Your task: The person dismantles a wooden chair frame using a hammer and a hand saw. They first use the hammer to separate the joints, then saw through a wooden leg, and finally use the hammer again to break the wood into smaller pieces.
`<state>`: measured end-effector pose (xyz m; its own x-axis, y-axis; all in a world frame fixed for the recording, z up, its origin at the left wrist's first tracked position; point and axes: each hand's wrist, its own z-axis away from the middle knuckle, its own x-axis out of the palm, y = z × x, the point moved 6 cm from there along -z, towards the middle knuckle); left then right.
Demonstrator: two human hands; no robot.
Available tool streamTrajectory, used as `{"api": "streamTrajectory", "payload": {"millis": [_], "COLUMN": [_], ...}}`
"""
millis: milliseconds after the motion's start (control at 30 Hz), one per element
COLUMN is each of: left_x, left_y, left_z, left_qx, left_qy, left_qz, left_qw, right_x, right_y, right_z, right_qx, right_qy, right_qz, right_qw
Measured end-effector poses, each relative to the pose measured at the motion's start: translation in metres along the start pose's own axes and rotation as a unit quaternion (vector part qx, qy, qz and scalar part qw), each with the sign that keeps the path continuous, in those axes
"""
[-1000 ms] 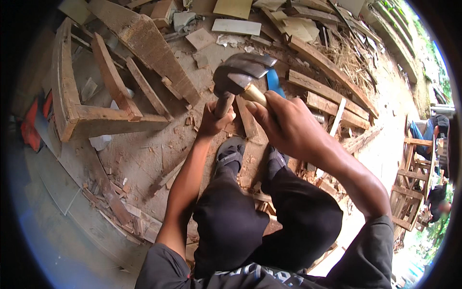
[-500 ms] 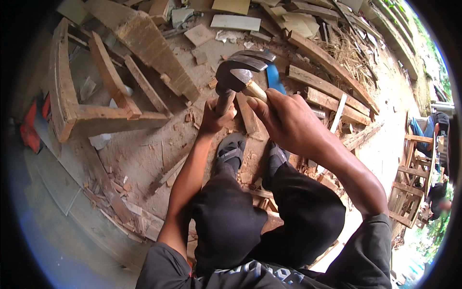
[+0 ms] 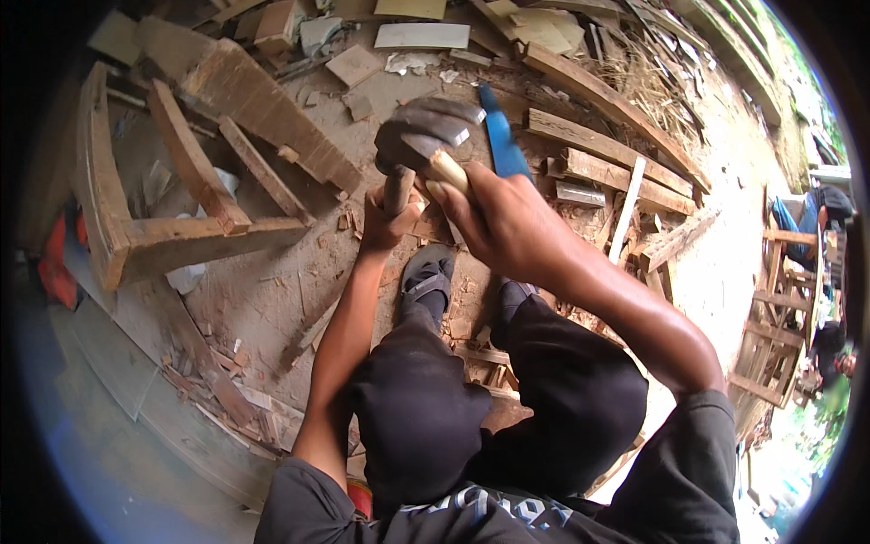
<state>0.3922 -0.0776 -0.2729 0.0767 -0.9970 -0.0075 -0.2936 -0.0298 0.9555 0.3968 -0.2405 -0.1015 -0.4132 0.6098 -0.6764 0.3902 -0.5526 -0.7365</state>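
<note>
A dark metal claw hammer head (image 3: 419, 136) is held up in front of me, its two claws pointing toward the upper right. My left hand (image 3: 391, 216) is closed around a dark, round-ended shaft-like part just below the head. A short stretch of pale wood (image 3: 449, 170) juts from the head's side, and my right hand (image 3: 512, 222) pinches it between thumb and fingers. The rest of that wood is hidden by the right hand. Whether it is the hammer's handle or a separate piece, I cannot tell.
A wooden frame (image 3: 186, 240) stands at the left beside a thick timber (image 3: 263, 113). Beyond my right hand lie a blue tapered strip (image 3: 500, 136) and stacked wooden beams (image 3: 616, 172). Wood scraps litter the ground around my sandalled feet (image 3: 426, 281). A slatted wooden structure (image 3: 770, 313) is far right.
Both hands and the hammer have moved a little to the left in the picture. The background has shifted left too. The hold of each hand looks the same.
</note>
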Motion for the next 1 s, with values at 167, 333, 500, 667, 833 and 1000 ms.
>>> {"api": "streamTrajectory", "payload": {"millis": [167,333,500,667,833,1000], "left_x": [-0.004,-0.005,0.003,0.014,-0.023,-0.032], "left_y": [0.002,-0.014,-0.015,-0.018,-0.023,-0.029], "left_z": [0.012,0.015,0.018,0.016,-0.002,-0.024], "left_qx": [0.054,0.022,0.010,0.036,-0.038,-0.087], "left_qy": [0.060,0.179,0.225,0.231,0.012,-0.095], "left_qz": [-0.036,-0.094,-0.132,-0.169,0.093,0.200], "left_qw": [0.996,0.979,0.965,0.957,0.995,0.971], "right_x": [-0.011,0.030,0.082,0.107,0.120,0.136], "right_y": [0.004,0.081,0.167,0.212,0.253,0.283], "right_z": [-0.010,0.014,0.050,0.078,0.102,0.115], "right_qx": [0.043,0.106,0.257,0.307,0.352,0.350], "right_qy": [0.003,0.050,0.035,0.022,-0.065,-0.071], "right_qz": [-0.057,-0.096,-0.124,-0.099,-0.118,-0.083], "right_qw": [0.997,0.988,0.958,0.946,0.926,0.930]}}
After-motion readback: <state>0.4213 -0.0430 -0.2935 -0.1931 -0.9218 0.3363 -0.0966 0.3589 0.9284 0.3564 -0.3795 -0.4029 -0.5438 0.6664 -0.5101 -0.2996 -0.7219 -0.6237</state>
